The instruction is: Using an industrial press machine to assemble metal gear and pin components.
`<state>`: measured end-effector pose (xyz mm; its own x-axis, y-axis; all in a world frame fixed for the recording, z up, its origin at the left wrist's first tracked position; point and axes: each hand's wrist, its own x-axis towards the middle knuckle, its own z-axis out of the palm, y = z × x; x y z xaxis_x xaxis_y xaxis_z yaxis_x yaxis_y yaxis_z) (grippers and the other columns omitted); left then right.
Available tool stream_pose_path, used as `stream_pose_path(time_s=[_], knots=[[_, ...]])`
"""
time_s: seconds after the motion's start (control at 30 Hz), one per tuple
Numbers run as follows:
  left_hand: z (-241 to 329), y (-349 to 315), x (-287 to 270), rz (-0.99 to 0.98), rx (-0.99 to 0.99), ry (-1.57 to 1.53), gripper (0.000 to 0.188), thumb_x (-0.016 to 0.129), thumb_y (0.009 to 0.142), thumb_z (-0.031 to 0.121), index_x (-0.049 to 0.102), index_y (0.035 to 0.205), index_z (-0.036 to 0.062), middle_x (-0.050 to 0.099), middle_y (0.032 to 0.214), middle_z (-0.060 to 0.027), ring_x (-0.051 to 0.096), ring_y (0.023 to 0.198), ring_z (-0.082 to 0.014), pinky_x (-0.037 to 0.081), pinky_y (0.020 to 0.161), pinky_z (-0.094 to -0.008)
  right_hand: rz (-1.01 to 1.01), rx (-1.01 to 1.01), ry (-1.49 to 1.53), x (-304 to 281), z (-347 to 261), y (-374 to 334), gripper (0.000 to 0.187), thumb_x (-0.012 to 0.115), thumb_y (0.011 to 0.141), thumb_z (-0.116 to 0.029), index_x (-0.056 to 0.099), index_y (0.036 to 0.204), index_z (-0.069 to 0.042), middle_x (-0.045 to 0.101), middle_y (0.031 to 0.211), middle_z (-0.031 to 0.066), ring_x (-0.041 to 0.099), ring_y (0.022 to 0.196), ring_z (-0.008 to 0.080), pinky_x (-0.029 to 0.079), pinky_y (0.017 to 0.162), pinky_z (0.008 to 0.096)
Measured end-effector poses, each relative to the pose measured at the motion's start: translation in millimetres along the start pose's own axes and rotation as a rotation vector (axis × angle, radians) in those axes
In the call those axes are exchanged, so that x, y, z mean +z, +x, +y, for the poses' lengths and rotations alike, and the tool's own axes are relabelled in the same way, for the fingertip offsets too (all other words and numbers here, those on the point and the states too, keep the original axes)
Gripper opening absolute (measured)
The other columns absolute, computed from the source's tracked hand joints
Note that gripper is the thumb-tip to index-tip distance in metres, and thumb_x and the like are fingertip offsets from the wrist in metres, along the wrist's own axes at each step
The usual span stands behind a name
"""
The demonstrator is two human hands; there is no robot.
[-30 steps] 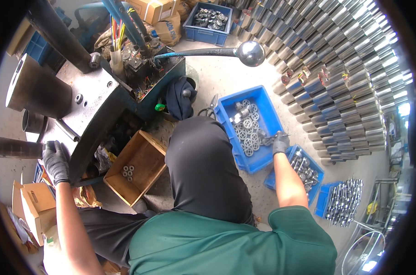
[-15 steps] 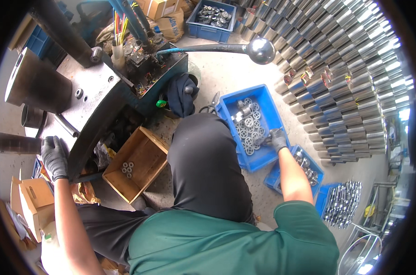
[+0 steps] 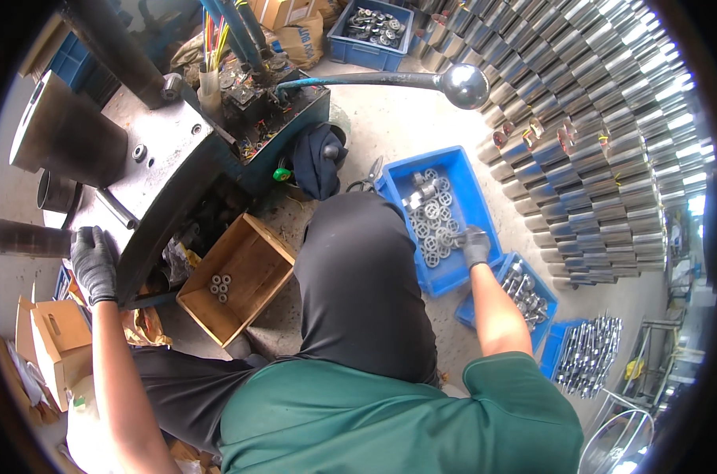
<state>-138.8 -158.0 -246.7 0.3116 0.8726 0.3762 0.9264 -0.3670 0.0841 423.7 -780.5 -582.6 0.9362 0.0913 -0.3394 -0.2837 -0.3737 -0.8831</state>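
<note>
My left hand (image 3: pixel 94 265), in a grey glove, lies with fingers stretched out at the near edge of the metal machine table (image 3: pixel 157 142), beside the end of a dark round bar (image 3: pixel 26 239). It holds nothing I can see. My right hand (image 3: pixel 475 245), gloved too, is inside the right part of a blue plastic bin (image 3: pixel 485 213), at the edge of a heap of spoked metal rings (image 3: pixel 431 229). Its fingers are blurred, and what they hold, if anything, does not show. Some shiny cylindrical pieces (image 3: pixel 419 195) lie among the rings.
A wooden box (image 3: pixel 252 272) with several small rings stands left of my knee. A lever with a ball knob (image 3: pixel 464 86) reaches across ahead. Stacked metal tubes (image 3: pixel 587 158) fill the right. Another blue bin (image 3: pixel 524 296) of metal parts sits by my right forearm.
My right hand has shifted slightly left and nearer to me inside the blue bin. My left hand stays at the table edge. The whole view has moved slightly.
</note>
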Motion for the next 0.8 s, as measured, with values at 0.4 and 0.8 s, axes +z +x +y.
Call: stream_pose_path(time_s=[0.4, 0.8], knots=[[-6, -2, -5, 0.033, -0.015, 0.030, 0.032, 0.056, 0.102, 0.032, 0.067, 0.107, 0.0018, 0.068, 0.105, -0.0237, 0.065, 0.101, -0.0423, 0.049, 0.090, -0.0489, 0.009, 0.387, 0.105, 10, -16, 9, 0.025, 0.056, 0.099, -0.023, 0.063, 0.114, -0.004, 0.072, 0.094, 0.0161, 0.073, 0.073, 0.0262, 0.060, 0.060, 0.0381], [-9, 0, 2, 0.021, 0.022, 0.016, 0.028, 0.056, 0.102, 0.029, 0.067, 0.104, 0.0039, 0.068, 0.104, -0.0215, 0.063, 0.102, -0.0424, 0.048, 0.091, -0.0493, 0.031, 0.170, 0.211, 24, 23, -6, 0.029, 0.059, 0.099, -0.022, 0.064, 0.122, -0.006, 0.071, 0.093, 0.0117, 0.070, 0.070, 0.0206, 0.057, 0.057, 0.0337]])
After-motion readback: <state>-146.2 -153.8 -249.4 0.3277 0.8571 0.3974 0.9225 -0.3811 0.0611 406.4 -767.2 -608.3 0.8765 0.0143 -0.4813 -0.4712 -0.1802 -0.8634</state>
